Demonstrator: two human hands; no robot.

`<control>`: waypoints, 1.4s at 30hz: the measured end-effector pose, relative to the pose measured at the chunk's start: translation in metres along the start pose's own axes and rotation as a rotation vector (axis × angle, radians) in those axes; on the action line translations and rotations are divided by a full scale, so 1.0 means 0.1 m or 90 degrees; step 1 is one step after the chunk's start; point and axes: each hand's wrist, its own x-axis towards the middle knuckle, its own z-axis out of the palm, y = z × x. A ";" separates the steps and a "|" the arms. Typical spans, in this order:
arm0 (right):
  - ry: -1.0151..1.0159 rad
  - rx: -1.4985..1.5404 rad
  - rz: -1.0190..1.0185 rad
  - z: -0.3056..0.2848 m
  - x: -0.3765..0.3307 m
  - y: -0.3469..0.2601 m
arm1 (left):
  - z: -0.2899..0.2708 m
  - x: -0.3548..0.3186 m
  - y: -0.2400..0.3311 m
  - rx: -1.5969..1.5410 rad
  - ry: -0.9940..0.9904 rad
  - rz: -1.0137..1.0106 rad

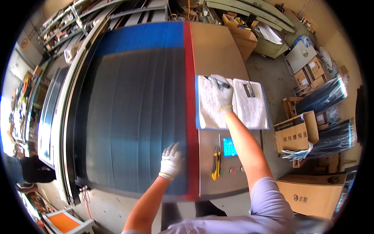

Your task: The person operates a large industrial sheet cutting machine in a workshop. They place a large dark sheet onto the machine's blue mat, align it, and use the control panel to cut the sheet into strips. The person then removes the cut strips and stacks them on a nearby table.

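Brushed grey metal panelling [216,41] carries spread-out, blue-backed white papers [251,113] beneath the white-gloved right hand [224,94], its fingers curled around a slender dark tool [223,84], seemingly for control. The white-gloved left hand [170,160] spreads empty fingers over ridged black sheeting [128,101], perhaps for balance.

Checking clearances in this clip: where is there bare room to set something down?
The steel panel is bare beyond the open folder, right of the red strip. The dark sheet is bare left of the left hand. Crowded: below the folder, with yellow-and-black tools, a lit screen and buttons; the right hand is over the folder.
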 end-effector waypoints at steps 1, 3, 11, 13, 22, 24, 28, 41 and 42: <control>0.024 -0.061 -0.054 0.00 0.35 0.32 | 0.05 0.23 0.03 0.014 -0.006 -0.004; -0.002 -0.076 -0.031 0.16 0.89 0.78 | 0.31 0.37 -0.14 0.025 -0.013 -0.036; 0.071 -0.016 0.101 1.11 1.77 2.48 | 0.35 0.44 -0.15 0.069 -0.047 -0.016; 0.079 -0.032 0.096 1.28 1.90 2.73 | 0.37 0.47 -0.16 0.061 -0.062 -0.024; 0.010 -0.153 0.100 1.49 2.06 2.96 | 0.41 0.50 -0.18 0.065 -0.074 -0.029; 0.006 -0.207 0.110 1.48 2.12 3.01 | 0.40 0.52 -0.19 0.057 -0.073 -0.031; -0.006 -0.296 0.182 1.53 2.19 3.01 | 0.42 0.50 -0.21 0.048 -0.064 -0.035; 0.139 -0.180 0.094 1.15 1.99 2.55 | 0.36 0.50 -0.15 0.063 -0.066 -0.010; 0.101 -0.057 0.115 1.08 1.88 2.49 | 0.32 0.53 -0.12 0.058 -0.071 -0.007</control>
